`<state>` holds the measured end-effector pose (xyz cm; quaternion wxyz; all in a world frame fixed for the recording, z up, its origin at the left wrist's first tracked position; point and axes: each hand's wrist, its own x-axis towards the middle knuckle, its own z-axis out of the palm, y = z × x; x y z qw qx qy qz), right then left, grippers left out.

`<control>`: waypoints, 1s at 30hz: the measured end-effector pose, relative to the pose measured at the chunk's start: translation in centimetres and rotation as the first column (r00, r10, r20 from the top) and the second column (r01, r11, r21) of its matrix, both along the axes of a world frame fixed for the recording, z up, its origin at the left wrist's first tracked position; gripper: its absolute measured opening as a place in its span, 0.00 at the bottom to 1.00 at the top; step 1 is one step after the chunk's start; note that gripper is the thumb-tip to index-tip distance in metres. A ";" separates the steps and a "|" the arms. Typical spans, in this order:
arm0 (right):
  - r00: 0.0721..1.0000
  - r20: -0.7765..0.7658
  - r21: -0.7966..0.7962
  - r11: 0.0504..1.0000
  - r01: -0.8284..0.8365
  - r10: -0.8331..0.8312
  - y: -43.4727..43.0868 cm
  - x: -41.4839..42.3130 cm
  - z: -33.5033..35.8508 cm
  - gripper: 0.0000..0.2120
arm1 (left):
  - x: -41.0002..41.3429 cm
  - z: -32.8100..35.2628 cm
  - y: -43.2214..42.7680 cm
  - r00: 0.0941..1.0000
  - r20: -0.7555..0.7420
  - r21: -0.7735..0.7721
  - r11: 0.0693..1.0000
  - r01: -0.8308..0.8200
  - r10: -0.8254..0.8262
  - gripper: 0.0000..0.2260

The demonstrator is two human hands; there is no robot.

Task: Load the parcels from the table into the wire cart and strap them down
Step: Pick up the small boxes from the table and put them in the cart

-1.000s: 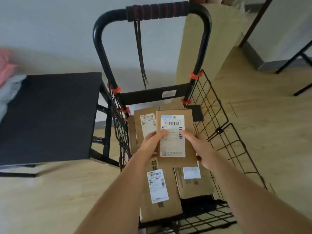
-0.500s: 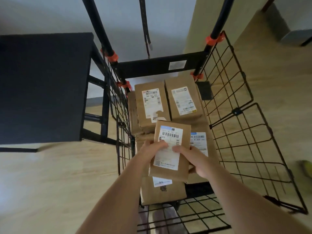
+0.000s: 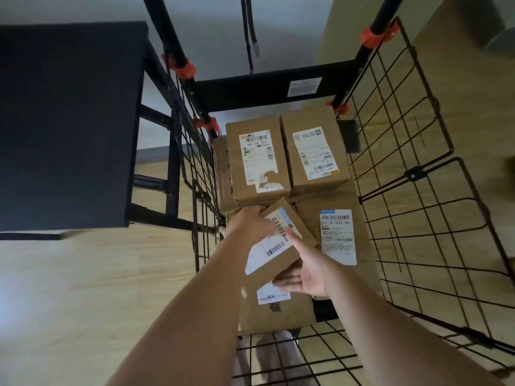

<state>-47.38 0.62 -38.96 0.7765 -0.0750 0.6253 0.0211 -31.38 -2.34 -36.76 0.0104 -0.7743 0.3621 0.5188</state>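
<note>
A small brown parcel (image 3: 274,246) with a white barcode label lies tilted inside the black wire cart (image 3: 418,174), low over the other parcels. My left hand (image 3: 248,222) grips its upper left edge. My right hand (image 3: 306,270) holds its lower right corner, index finger stretched across the label. Two labelled parcels (image 3: 257,160) (image 3: 313,151) stand side by side at the cart's back. Another labelled parcel (image 3: 338,235) lies flat on the right, and one more parcel (image 3: 276,310) sits under the held one. A dark strap (image 3: 249,32) hangs from the handle above.
The black table (image 3: 69,121) stands left of the cart, its top bare in view. Orange clips (image 3: 185,68) fix the wire walls to the frame. The cart's front wire panel (image 3: 292,358) lies folded down toward me. Light wooden floor surrounds everything.
Both hands have lowered the small parcel deeper into the cart and turned it clockwise, so it now sits slanted. My view has tilted further down into the cart.
</note>
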 end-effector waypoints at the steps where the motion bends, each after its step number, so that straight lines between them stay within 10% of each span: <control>1: 0.999 -0.035 -0.019 1.000 0.018 -0.019 -0.1 0.1 0.1 0.44 | 0.0 0.1 -0.1 1.000 0.005 -0.004 1.000 -0.016 0.016 0.19; 7: 0.898 -0.439 -0.336 0.929 -0.156 -0.009 -1.9 0.3 1.3 0.47 | 0.0 0.8 0.5 0.968 0.216 -0.011 0.991 -0.131 0.131 0.29; 13: 0.860 -0.498 -0.396 0.854 -0.338 0.109 -2.2 1.2 0.8 0.25 | -0.3 0.7 2.2 0.937 0.273 0.012 0.973 -0.231 0.219 0.43; 18: 0.840 -0.536 -0.408 0.846 -0.343 0.082 -1.9 1.0 0.6 0.15 | -0.5 0.2 2.5 0.951 0.254 -0.097 0.983 -0.155 0.175 0.37; 23: 0.844 -0.535 -0.404 0.886 -0.228 -0.026 -1.4 -0.1 0.7 0.17 | -0.3 0.3 0.6 0.958 0.192 -0.357 0.924 -0.135 0.214 0.35; 30: 0.836 -0.544 -0.418 0.842 -0.342 0.070 -2.0 1.0 -0.5 0.30 | 0.3 -0.5 2.0 0.927 0.177 -0.270 0.922 -0.276 0.330 0.46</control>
